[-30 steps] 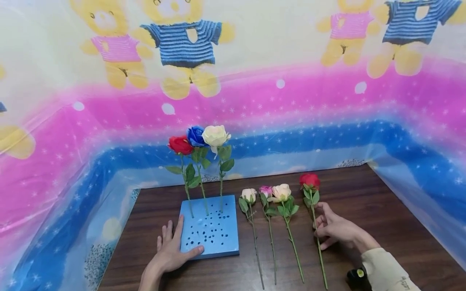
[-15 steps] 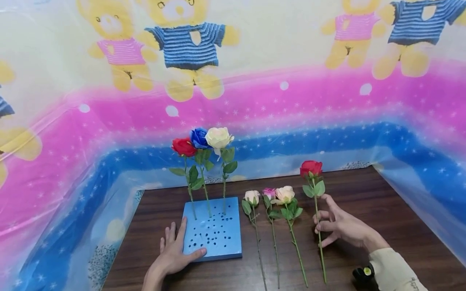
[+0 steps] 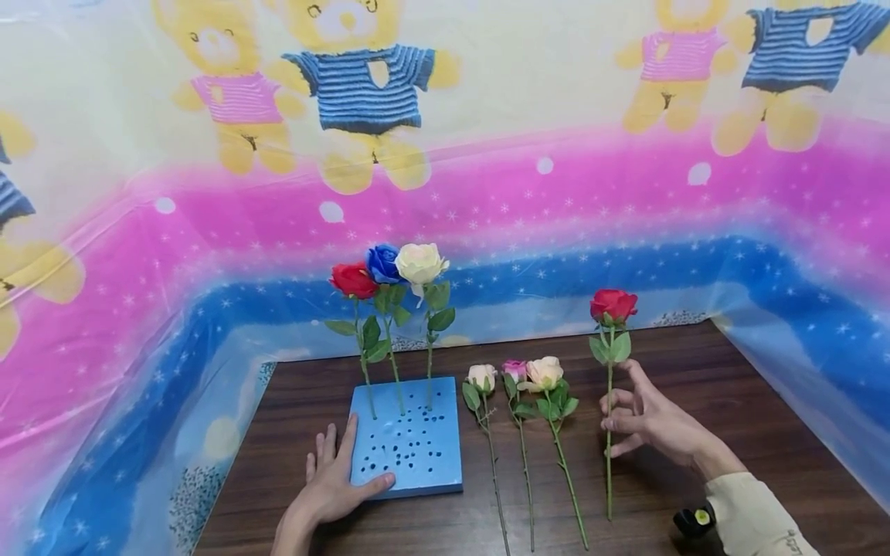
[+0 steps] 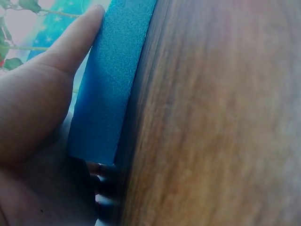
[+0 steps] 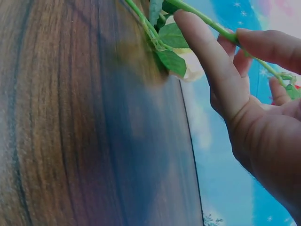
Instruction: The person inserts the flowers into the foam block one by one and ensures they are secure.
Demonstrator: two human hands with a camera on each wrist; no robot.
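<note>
three artificial roses stand in a square blue board (image 3: 448,452) left of centre in the lower half of the head view: a red one (image 3: 353,280), a blue one (image 3: 382,263) and a white one (image 3: 421,263), their stems set toward the board's far side. small dark holes dot its top.

your left hand (image 3: 330,479), at lower left, lies with fingers spread and fairly straight against the board's left edge, thumb reaching over the near left corner.

your right hand (image 3: 653,425), at lower right, pinches the stem of another red rose (image 3: 613,307) between thumb and fingers. that rose is nearly upright, bloom above your hand; whether its lower tip touches the brown wooden table (image 3: 667,347) you cannot tell from these views.

between your hands, right of the board, three more roses lie side by side, blooms toward the far edge: cream (image 3: 482,378), pink (image 3: 514,369) and peach (image 3: 545,373).

a small black object (image 3: 694,521) sits by your pale right sleeve (image 3: 751,510) at lower right. behind everything, a teddy-bear backdrop (image 3: 487,208) in cream, pink and blue fills the upper frame.
</note>
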